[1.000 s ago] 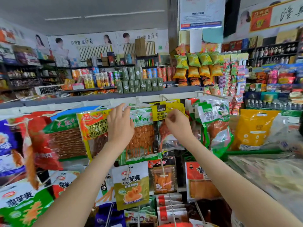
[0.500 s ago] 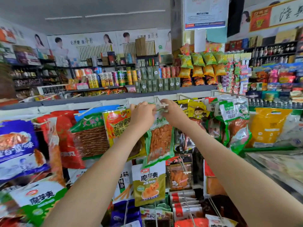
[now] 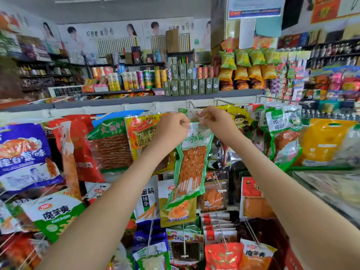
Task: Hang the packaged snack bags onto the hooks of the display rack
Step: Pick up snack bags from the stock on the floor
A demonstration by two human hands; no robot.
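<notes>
A green-edged clear snack bag (image 3: 191,162) with orange strips inside hangs down between my hands. My left hand (image 3: 171,129) pinches its top left corner, and my right hand (image 3: 216,121) pinches the top right corner. Both hold the bag's top up at a white wire hook (image 3: 191,109) that sticks out from the rack's top rail (image 3: 116,108). Whether the hook passes through the bag's hole is hidden by my fingers. Other snack bags hang on hooks to both sides and below.
An orange-and-yellow bag (image 3: 142,137) hangs just left of the held one, a yellow cartoon bag (image 3: 239,119) just right. Lower hooks carry an olive bag (image 3: 178,211) and red packs (image 3: 220,223). A glass counter (image 3: 327,190) lies at the right.
Both hands lifted from the fronts of the hanging bags to the top rail and now hold the green-edged bag's top at the hook. The view shifted, so the rack appears further right.
</notes>
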